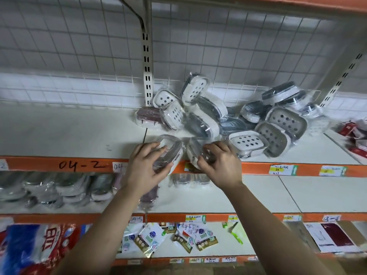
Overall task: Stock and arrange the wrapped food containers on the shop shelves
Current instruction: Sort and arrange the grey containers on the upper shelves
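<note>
My left hand point(148, 165) grips a clear-wrapped white oval container point(171, 147) at the front edge of the upper shelf point(59, 132). Close to its right, my right hand point(219, 163) holds a second wrapped container point(193, 149), tilted, fingers curled over its top. Behind both hands lies a loose heap of wrapped containers point(208, 118), white and grey, several with dotted undersides showing, some leaning on the wire back grid. A further cluster point(282, 116) of them sits to the right.
The shelf below holds a row of wrapped containers point(59, 187) at the left. Lower down lie small packets point(178, 239) and a red and blue bag point(35, 247). Orange shelf edges carry price labels point(282, 169). A slotted upright point(148, 66) stands behind the heap.
</note>
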`<state>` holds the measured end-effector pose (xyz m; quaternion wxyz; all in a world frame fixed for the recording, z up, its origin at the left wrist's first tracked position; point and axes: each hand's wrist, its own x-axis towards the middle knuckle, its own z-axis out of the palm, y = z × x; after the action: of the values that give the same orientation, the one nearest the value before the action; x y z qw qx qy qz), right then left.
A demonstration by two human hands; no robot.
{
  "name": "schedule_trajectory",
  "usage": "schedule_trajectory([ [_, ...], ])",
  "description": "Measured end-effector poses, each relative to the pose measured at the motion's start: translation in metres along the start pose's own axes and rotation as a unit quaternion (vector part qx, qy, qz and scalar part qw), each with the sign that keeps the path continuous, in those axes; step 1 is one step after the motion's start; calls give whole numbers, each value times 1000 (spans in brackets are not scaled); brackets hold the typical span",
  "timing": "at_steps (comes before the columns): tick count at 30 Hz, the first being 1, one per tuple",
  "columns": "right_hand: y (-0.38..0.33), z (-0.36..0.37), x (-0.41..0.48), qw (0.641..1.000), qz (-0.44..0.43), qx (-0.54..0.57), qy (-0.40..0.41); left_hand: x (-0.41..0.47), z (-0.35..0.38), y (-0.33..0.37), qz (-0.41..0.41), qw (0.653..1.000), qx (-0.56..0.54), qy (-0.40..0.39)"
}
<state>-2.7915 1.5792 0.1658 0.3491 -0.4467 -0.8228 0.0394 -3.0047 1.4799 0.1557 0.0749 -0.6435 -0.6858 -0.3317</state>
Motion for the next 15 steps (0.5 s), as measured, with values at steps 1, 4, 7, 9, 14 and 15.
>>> schedule_trajectory([
  [1,3,-5,-6,1000,-9,4,-5,-4,0,7,-8,1000,4,-1],
  [4,15,-23,-28,999,-25,5,-21,-21,1,33,-29,999,14,0],
  [7,26,-38,-48,999,-41,4,-20,-37,4,54,-34,999,36,5],
  [9,31,-47,-63,999,-39,9,-15,-48,6,65,-35,998,42,11],
  [14,44,-59,-109,999,-25,32,11,-82,16,83,-50,997,30,46],
  [15,47,-60,-117,999,-22,34,6,-89,20,87,-52,997,29,47],
])
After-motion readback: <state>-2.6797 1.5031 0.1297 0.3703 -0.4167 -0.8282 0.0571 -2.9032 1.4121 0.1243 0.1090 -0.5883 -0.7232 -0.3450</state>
